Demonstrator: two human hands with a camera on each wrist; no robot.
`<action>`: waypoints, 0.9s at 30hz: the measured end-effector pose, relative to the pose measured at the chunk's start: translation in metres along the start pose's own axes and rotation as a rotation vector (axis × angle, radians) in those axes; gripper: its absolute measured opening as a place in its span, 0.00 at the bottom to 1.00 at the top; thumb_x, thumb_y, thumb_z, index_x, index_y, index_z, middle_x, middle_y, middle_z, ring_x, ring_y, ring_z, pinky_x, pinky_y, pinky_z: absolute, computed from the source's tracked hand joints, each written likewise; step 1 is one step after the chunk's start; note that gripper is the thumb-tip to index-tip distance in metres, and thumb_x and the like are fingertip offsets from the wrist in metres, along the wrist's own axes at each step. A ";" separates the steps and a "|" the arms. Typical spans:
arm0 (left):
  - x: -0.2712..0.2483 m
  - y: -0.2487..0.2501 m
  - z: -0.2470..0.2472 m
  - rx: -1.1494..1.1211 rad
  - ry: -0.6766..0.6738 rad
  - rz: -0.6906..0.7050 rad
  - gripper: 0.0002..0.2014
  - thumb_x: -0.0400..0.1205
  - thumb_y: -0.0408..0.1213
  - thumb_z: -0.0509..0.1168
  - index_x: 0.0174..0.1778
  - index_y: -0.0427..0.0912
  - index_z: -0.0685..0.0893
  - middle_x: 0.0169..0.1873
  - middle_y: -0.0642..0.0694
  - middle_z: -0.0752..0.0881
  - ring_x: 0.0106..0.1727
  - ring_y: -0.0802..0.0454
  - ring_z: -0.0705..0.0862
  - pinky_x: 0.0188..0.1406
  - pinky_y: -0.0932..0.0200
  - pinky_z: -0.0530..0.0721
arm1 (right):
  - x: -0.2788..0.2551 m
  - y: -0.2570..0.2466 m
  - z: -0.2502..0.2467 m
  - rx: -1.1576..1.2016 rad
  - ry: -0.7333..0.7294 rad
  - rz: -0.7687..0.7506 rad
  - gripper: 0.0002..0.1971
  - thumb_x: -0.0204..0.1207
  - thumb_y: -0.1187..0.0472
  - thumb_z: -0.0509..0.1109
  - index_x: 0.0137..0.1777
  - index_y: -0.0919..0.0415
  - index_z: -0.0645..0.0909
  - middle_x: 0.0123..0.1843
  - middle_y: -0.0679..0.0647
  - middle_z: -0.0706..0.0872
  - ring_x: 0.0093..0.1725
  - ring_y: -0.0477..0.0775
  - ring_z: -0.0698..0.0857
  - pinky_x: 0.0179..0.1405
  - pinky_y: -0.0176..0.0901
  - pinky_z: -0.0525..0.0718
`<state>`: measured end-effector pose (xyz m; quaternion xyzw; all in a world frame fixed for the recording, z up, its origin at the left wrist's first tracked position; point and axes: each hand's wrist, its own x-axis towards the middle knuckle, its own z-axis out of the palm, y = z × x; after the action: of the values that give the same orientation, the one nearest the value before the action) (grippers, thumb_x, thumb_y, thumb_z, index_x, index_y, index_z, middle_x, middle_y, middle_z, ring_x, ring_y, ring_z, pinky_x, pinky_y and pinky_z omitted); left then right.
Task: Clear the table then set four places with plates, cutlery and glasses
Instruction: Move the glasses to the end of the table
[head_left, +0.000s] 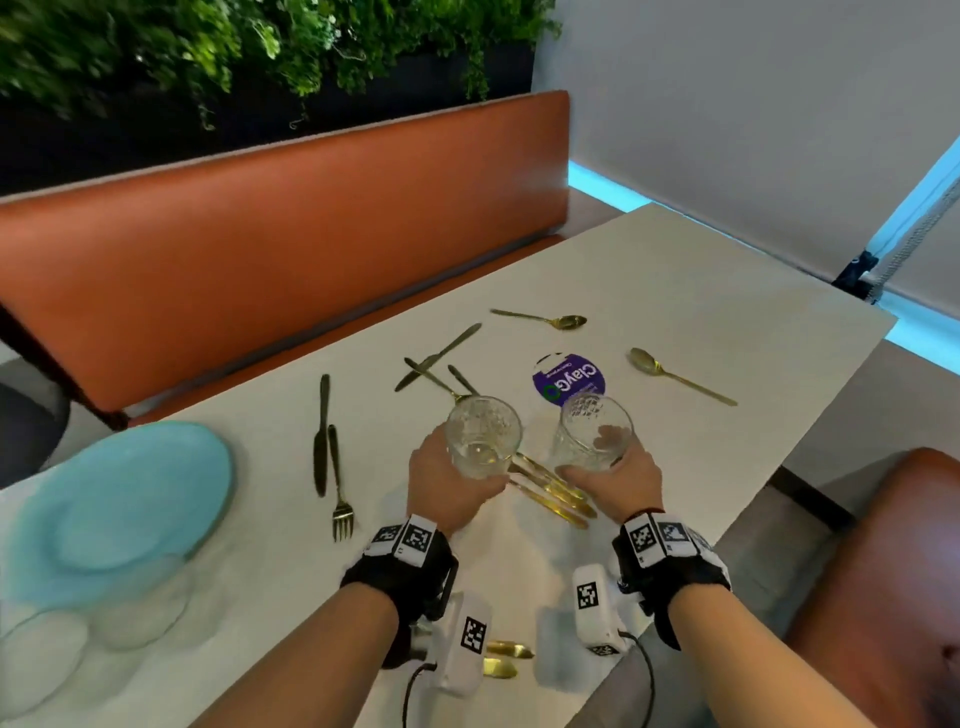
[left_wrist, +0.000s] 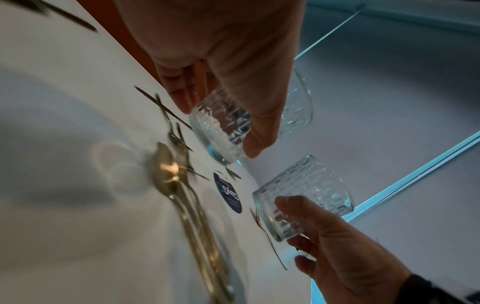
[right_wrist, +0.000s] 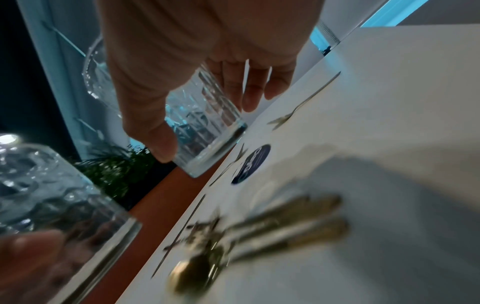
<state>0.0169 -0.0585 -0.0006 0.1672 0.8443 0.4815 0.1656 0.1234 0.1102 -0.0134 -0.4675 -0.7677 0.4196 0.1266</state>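
Far left, a light blue plate (head_left: 122, 499) is sitting on the white tabletop (head_left: 727, 291), with blurry clear glassware (head_left: 78, 639) just in front of it at the near edge. Right of the plate a dark knife (head_left: 322, 436) and a gold fork (head_left: 340, 488) are lying side by side, touching or nearly so, fork tines toward the person. Further right, dark cutlery (head_left: 436, 358) is lying crossed in a loose heap.

The left hand (head_left: 447, 483) is wrapping thumb and fingers round a clear patterned glass (head_left: 484, 436), holding it upright and off the tabletop; in the left wrist view the same left glass (left_wrist: 223, 131) is tilting in frame with the thumb low on its wall. Between the two hands a bunch of gold cutlery (head_left: 550, 491) is lying flat under the lifted glasses, blurred in both wrist views.

The right hand (head_left: 618, 486) is gripping a second patterned glass (head_left: 592, 431) the same way, fingers showing through its wall, also clear of the tabletop. The right wrist view is showing that right-hand glass (right_wrist: 205, 127) with the thumb near its base. The two glasses are near each other, not touching.

Behind them a round purple sticker (head_left: 569, 378) is lying flat. A gold spoon (head_left: 545, 318) is lying further back, another gold spoon (head_left: 675, 374) to the right. Two gold pieces (head_left: 506, 657) are peeking out near the left wrist, type unclear. An orange bench (head_left: 291, 249) is running along the far edge.
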 end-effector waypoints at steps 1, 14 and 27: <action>-0.016 -0.009 -0.013 -0.009 0.011 -0.005 0.35 0.60 0.37 0.83 0.64 0.39 0.79 0.59 0.43 0.85 0.57 0.52 0.82 0.50 0.64 0.76 | -0.020 -0.003 0.010 0.001 -0.022 -0.016 0.39 0.54 0.52 0.86 0.66 0.58 0.76 0.62 0.57 0.84 0.63 0.57 0.82 0.60 0.41 0.78; -0.160 -0.126 -0.128 -0.067 0.269 -0.219 0.52 0.47 0.61 0.69 0.68 0.39 0.77 0.62 0.42 0.83 0.65 0.44 0.81 0.64 0.46 0.81 | -0.188 -0.041 0.116 -0.076 -0.389 -0.145 0.39 0.55 0.55 0.84 0.68 0.54 0.75 0.61 0.50 0.82 0.62 0.51 0.80 0.54 0.33 0.75; -0.209 -0.181 -0.177 0.013 0.470 -0.460 0.50 0.49 0.56 0.72 0.68 0.37 0.76 0.61 0.37 0.82 0.65 0.38 0.79 0.65 0.48 0.79 | -0.245 -0.062 0.180 -0.187 -0.642 -0.225 0.39 0.61 0.55 0.82 0.73 0.56 0.70 0.67 0.52 0.80 0.66 0.52 0.79 0.52 0.30 0.71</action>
<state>0.1021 -0.3722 -0.0476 -0.1423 0.8782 0.4513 0.0696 0.1100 -0.1997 -0.0285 -0.2341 -0.8502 0.4563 -0.1191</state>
